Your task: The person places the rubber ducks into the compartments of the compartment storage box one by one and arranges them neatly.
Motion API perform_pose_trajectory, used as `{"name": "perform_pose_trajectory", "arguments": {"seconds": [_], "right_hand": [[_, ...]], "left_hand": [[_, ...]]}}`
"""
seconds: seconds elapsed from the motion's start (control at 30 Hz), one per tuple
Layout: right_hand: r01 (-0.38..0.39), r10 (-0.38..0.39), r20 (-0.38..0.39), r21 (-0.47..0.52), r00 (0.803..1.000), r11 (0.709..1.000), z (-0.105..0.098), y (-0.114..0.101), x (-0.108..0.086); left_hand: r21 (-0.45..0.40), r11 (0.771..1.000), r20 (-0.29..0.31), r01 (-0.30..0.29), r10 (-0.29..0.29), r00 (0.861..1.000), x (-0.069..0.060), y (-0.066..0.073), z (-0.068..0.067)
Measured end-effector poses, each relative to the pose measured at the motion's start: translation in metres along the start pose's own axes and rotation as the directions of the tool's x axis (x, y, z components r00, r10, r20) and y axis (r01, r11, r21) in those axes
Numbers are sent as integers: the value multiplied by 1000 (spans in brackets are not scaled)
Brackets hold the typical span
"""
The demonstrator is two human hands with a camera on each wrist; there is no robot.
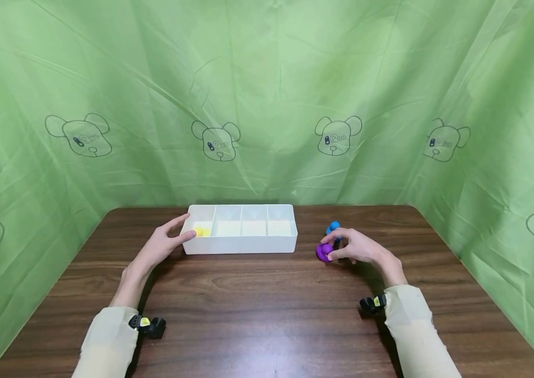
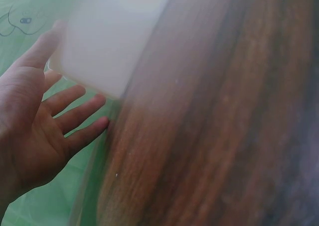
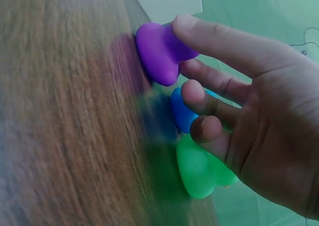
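A white divided box (image 1: pixel 241 245) stands toward the back of the table, a yellow piece (image 1: pixel 202 231) in its leftmost compartment. My left hand (image 1: pixel 156 249) rests at the box's left end, thumb over the front rim; in the left wrist view the fingers of the hand (image 2: pixel 47 116) are spread and nearly straight beside the box (image 2: pixel 104 42). To the right of the box, my right hand (image 1: pixel 363 249) pinches the knob of a purple piece (image 1: pixel 326 251) between thumb and index finger. In the right wrist view the purple piece (image 3: pixel 158 52) appears low at the table surface.
Behind the right hand is a blue piece (image 1: pixel 334 226). A green piece (image 3: pixel 197 169) shows beyond the blue one (image 3: pixel 183 111) in the right wrist view, with a speck of orange by it; the hand hides it from the head view. Green cloth (image 1: pixel 267 105) surrounds the wooden table (image 1: pixel 248 310).
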State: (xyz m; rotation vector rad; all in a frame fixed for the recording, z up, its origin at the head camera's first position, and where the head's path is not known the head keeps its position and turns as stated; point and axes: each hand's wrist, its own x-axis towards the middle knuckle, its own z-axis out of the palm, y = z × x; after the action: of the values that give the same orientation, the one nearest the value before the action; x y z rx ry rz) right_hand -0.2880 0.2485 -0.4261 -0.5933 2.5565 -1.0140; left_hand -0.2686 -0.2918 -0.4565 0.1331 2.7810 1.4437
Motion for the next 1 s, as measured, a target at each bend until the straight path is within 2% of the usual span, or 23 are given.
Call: {"name": "perform_pose_trajectory", "arguments": {"seconds": [0.33,0.6,1.0], "right_hand": [[-2,2,11,-11,1000,1000,2,-2,1],[18,-18,22,-26,1000,999,2,0,0],[44,-43,19,-32,999,999,4,6,-2]], "left_hand": [[11,1000,-19,-23,23,1000,1,1,-1],[9,1000,-13,-3,3,1000,-1,0,2],[16,1000,-26,-8,8,1000,-7,0,6]]}}
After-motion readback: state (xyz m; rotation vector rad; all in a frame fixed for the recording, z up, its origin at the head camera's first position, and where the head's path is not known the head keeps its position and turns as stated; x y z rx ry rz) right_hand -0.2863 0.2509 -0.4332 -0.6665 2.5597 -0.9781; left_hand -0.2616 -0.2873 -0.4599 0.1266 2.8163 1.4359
